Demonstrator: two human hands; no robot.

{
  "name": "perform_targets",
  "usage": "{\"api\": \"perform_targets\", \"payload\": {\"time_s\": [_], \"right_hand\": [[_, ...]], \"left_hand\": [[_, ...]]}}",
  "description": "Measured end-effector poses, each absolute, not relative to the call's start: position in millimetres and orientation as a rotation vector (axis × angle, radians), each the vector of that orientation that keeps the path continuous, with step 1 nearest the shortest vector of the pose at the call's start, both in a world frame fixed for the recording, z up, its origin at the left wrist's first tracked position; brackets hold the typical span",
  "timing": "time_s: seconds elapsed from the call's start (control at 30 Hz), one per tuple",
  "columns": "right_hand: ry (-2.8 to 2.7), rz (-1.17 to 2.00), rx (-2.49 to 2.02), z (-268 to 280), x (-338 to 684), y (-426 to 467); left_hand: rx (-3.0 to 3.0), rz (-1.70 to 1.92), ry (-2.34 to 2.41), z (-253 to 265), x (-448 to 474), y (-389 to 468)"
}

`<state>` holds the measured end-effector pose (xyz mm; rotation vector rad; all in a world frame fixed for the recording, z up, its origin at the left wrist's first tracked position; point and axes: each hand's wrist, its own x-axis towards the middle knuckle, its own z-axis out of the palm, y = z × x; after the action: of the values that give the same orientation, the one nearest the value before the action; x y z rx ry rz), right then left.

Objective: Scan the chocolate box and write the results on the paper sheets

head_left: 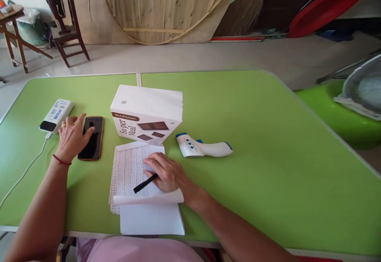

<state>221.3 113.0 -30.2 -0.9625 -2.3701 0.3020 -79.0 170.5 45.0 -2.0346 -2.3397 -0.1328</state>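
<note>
My left hand (pixel 71 137) is beside a dark phone (pixel 93 143) in a brown case, thumb over its screen, fingers apart and holding nothing. The fingertips come close to a white power bank (pixel 58 113) with a cable plugged in. In my right hand (pixel 168 171) is a black pen (pixel 145 183), its end pointing to the lower left. That hand rests on a notebook (pixel 127 171) covered in handwriting, with its lower page curled up. Behind the notebook stands a white NutriMotion box (pixel 149 99). To its right lies a white and blue infrared thermometer (pixel 205 147).
A green table (pixel 268 167) with pale edging carries everything. The white cable (pixel 26 171) runs off to the left. Beyond are wooden chairs (pixel 67 28), a round wooden board (pixel 166 4), a broom (pixel 244 10) and a red disc (pixel 327 8). A green tub (pixel 330 107) stands at right.
</note>
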Motion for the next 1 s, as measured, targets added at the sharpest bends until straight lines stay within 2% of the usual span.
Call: {"api": "perform_targets", "payload": {"time_s": [0.1,0.33,1.0], "right_hand": [[-2.367,0.267,-0.949,-33.1,220.9,113.9],[-2.356,0.301,-0.967,-32.6,220.7,113.0],[-2.381,0.342,-0.954,-29.3,219.7,112.7]], "left_hand": [[-2.038,-0.216,-2.373,33.6,-68.0,171.3],[-2.11,-0.127,-2.357,35.6,-65.6,184.2],[-2.164,0.368,-2.311,52.8,-44.4,218.4]]}}
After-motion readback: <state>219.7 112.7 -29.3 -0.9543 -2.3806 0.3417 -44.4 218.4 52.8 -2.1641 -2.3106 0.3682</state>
